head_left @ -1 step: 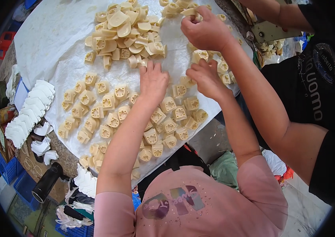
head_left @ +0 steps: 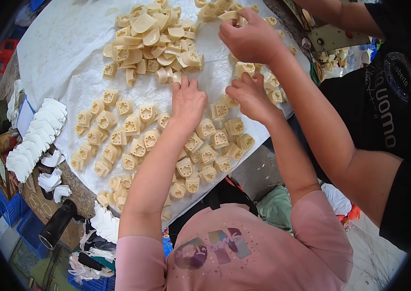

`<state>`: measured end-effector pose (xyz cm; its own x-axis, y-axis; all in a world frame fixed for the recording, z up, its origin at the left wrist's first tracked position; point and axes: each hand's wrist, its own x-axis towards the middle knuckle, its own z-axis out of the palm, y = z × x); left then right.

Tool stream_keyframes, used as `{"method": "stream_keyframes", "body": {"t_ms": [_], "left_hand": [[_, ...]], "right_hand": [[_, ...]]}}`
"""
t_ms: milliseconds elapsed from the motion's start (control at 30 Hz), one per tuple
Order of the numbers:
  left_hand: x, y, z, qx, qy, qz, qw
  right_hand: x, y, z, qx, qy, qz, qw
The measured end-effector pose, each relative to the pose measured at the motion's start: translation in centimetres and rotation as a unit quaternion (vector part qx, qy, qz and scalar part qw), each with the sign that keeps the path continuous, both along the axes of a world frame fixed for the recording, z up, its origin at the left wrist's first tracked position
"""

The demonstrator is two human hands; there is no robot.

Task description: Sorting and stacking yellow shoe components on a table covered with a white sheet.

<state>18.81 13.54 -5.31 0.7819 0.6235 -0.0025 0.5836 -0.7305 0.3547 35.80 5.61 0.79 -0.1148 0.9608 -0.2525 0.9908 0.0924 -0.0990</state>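
My left hand reaches to the lower edge of a heap of cream moulded plastic pieces, fingers stretched forward and palm down. Its fingertips touch a small cream piece there. Right of it, my right hand is bent, with thumb and fingers curled at a cream plastic piece; the hand partly hides its grip. Around my forearms stand many similar pieces, hollow side up, in loose rows on the white sheet.
A co-worker's hand comes in from the right, above my right hand, pinching a cream piece. White folded parts are stacked at the left, by a black cylinder and blue crates. A green bag lies below the table's right edge.
My right hand has shifted slightly left. The co-worker's hand has also moved a little left; my left hand stays nearly still.
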Motion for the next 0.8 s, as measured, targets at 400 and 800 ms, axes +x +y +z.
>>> {"method": "stream_keyframes", "body": {"t_ms": [400, 800], "left_hand": [[-1.3, -0.5, -0.2, 0.002, -0.041, 0.041, 0.998], [-3.5, 0.0, 0.7, -0.02, -0.112, 0.096, 0.989]], "right_hand": [[0.8, -1.0, -3.0, 0.001, 0.105, -0.054, 0.993], [-0.8, -1.2, -3.6, 0.061, -0.048, 0.019, 0.997]]}}
